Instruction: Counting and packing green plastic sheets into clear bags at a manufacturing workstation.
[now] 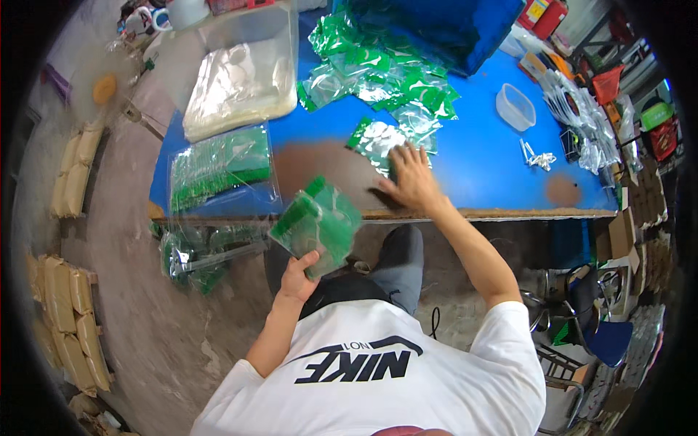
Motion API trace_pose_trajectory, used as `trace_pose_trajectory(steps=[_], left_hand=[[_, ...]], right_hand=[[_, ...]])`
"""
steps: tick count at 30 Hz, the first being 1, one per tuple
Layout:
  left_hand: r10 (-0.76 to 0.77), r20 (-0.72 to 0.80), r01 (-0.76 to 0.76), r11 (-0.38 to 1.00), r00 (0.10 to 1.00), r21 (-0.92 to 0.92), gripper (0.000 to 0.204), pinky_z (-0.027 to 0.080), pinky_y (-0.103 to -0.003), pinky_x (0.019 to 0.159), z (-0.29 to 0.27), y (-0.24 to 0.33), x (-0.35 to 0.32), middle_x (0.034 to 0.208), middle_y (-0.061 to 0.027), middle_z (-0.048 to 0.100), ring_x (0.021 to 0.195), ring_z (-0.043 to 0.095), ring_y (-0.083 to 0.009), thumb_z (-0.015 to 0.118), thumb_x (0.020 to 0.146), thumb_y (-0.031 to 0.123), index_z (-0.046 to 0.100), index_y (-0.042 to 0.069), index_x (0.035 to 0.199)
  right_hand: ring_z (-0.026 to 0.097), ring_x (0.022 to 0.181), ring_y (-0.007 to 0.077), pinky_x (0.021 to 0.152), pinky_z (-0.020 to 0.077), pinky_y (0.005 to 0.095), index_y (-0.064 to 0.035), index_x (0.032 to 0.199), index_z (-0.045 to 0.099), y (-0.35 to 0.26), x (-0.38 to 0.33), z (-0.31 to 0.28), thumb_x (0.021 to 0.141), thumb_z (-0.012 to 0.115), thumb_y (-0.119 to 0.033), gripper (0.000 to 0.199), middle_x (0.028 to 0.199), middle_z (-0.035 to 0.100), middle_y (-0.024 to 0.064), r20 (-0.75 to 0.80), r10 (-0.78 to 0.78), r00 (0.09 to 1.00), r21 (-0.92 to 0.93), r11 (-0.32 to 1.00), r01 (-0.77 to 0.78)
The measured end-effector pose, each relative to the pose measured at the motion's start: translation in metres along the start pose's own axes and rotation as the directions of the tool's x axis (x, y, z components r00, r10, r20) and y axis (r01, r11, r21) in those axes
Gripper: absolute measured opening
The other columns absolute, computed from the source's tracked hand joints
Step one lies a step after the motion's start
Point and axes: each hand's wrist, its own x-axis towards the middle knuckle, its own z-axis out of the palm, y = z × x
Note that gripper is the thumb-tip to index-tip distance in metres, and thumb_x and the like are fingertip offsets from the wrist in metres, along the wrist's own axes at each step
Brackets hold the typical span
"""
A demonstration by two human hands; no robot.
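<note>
My left hand is closed around the lower edge of several green-and-clear plastic packets, held in front of the table edge above my lap. Over the table, my right hand reaches forward with its fingers spread. Its fingertips lie at the near edge of a loose green packet; whether they press on it I cannot tell. Just beyond, a loose heap of similar shiny packets spreads out. To the left, a tight row of green packets lies in a clear plastic bag at the table's edge.
A blue bin stands tipped behind the heap. A translucent tub with clear bags sits at the far left. On the blue table, a small clear container and small white pieces lie right. A filled bag hangs below the left edge.
</note>
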Motion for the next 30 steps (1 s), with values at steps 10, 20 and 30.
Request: trace_pose_trajectory(steps=[10,20,30], left_hand=[[-0.027,0.042,0.031,0.995,0.999,-0.098,0.052,0.044,-0.041,0.107,0.005,0.000,-0.005,0.123,-0.0077,0.063,0.117,0.060,-0.0244,0.072,0.080,0.001,0.055,0.005,0.129],[-0.035,0.036,0.035,0.999,0.999,-0.023,0.050,0.048,-0.040,0.103,0.021,-0.004,-0.005,0.121,-0.0070,0.062,0.115,0.060,-0.0244,0.069,0.081,-0.001,0.054,0.005,0.128],[-0.082,0.054,0.085,0.995,0.995,-0.054,0.053,0.046,-0.040,0.105,0.018,-0.015,-0.001,0.124,-0.0058,0.062,0.117,0.059,-0.0238,0.073,0.079,0.002,0.055,0.005,0.128]], right_hand=[[0.047,0.128,0.0408,0.108,0.0375,0.0496,-0.0016,0.124,0.056,-0.065,-0.059,-0.009,0.096,0.056,-0.019,0.033,0.138,0.051,0.0209,-0.011,-0.262,0.965,0.636,0.743,0.209],[0.040,0.132,0.0409,0.110,0.0301,0.0528,-0.0004,0.134,0.051,-0.040,-0.071,-0.008,0.095,0.058,-0.029,0.049,0.141,0.047,0.0208,-0.094,-0.039,0.995,0.222,0.973,0.059],[0.052,0.115,0.0406,0.096,0.0415,0.0493,-0.0003,0.118,0.060,-0.058,-0.067,-0.006,0.092,0.060,-0.021,0.033,0.126,0.055,0.0236,-0.194,-0.114,0.974,0.380,0.907,0.182]])
